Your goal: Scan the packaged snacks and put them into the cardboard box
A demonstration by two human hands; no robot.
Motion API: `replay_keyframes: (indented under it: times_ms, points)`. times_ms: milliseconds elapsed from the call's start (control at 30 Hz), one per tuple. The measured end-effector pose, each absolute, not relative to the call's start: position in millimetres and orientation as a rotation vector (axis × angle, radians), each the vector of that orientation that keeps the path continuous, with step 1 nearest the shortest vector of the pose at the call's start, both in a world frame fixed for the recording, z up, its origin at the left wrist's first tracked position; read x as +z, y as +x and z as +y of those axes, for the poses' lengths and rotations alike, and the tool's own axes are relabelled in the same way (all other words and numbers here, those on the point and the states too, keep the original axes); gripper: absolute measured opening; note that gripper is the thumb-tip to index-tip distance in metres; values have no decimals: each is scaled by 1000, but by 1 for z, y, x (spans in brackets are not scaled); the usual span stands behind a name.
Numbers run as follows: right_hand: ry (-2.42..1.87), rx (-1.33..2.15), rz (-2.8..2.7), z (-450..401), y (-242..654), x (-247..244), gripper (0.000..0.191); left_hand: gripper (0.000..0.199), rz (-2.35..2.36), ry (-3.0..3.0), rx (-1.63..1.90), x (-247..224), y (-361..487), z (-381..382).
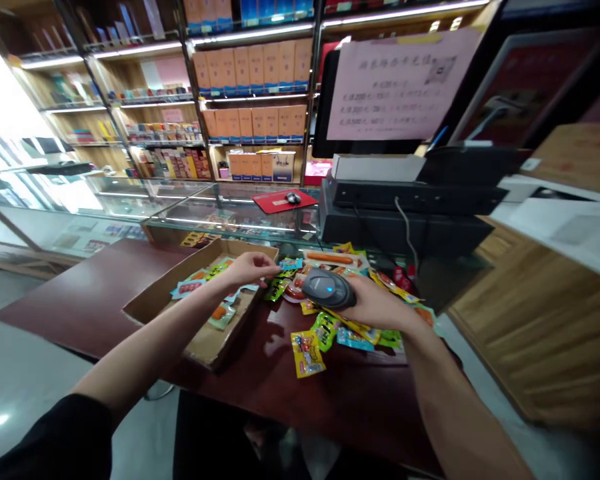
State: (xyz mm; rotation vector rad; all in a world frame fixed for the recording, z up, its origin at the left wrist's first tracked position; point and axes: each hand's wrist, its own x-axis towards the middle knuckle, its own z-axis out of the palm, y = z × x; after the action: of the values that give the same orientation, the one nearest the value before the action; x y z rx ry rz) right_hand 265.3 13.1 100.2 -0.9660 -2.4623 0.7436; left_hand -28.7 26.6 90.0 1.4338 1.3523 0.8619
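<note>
My left hand (254, 269) is over the right rim of a shallow cardboard box (153, 293), its fingers pinched on the edge of a small blue snack packet (291, 265). Several snack packets lie inside the box. In my right hand (375, 303) is a dark handheld scanner (325, 288) with a blue light, pointing left above a pile of packets. A yellow packet (307, 354) lies nearest the table's front edge, beside a green one (325, 331). An orange sausage pack (333, 259) sits at the back of the pile.
Behind the dark red table (280, 387) stands a glass counter (230, 207) with a red mat (275, 201) and a mouse (293, 198). Black equipment (405, 227) with a cable is at the back right, below a pink paper sign (400, 87). Stocked shelves line the wall.
</note>
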Motion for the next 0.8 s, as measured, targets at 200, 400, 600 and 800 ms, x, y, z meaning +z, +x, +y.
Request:
replay_keyframes:
  times_ms: [200, 400, 600, 800]
  points:
    - [-1211, 617, -2320, -14, 304, 82, 48, 30, 1247, 2061, 291, 56, 41, 32]
    - [-1374, 643, -2210, -49, 319, 67, 31, 44, 1199, 2180, 45, 32, 52, 24]
    - [-1378, 628, -2155, -56, 305, 62, 25, 37, 1113, 2174, -69, 23, 53, 21]
    - [-1250, 569, -2135, -32, 288, 66, 41, 30, 1059, 1887, 225, 27, 43, 38]
